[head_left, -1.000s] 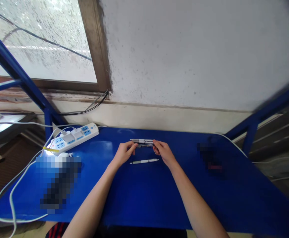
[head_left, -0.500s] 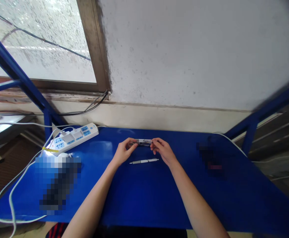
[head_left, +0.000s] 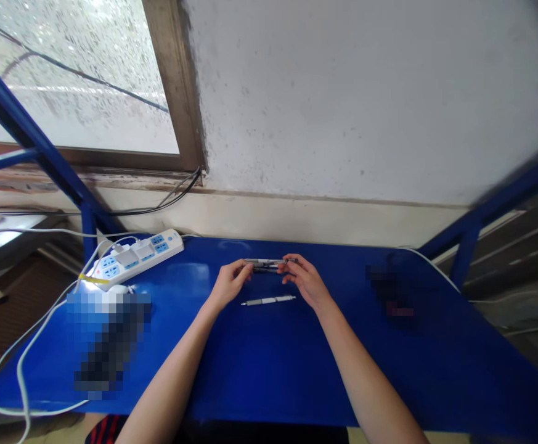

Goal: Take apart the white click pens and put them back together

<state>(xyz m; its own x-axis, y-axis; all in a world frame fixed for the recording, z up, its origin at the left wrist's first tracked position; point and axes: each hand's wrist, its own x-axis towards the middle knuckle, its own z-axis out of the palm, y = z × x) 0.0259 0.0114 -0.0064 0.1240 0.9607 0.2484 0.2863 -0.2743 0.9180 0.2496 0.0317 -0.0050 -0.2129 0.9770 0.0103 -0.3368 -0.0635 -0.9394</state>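
On the blue table (head_left: 269, 364) both my hands meet at a small bundle of grey-and-white pens (head_left: 265, 264), held level just above the surface. My left hand (head_left: 228, 286) pinches the bundle's left end with closed fingers. My right hand (head_left: 304, 282) grips its right end, fingers curled over it. One more pen (head_left: 269, 300) lies flat on the table between my wrists, just nearer to me than the bundle.
A white power strip (head_left: 135, 254) with blue sockets and white cables (head_left: 23, 351) sits at the table's back left. Blurred patches cover something at the left (head_left: 106, 339) and right (head_left: 391, 296). Blue frame bars (head_left: 42, 148), a window and a white wall stand behind.
My hands have drawn the pens together into a tighter bundle and my right hand has slid slightly left over its end. The single pen on the table has not moved.
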